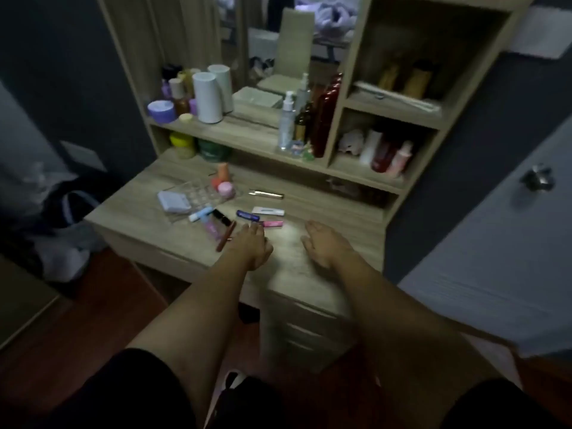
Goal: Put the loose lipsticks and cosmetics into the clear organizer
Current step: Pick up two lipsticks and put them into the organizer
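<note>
Clear organizer (198,198), gridded, holds pink jar (225,189), lipsticks loose alongside

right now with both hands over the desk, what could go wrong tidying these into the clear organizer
The left hand hovers by the red pencil near the desk's front edge; a nudge might roll it off. The clear organizer is hard to see in this dim light, and the pink jar at it could tip.

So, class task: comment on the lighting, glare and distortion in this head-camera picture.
Head view: dim and soft throughout; one bright glare patch on the desk between the left hand and right hand; wide-angle lens bends the shelf edges; corners darken.
</note>
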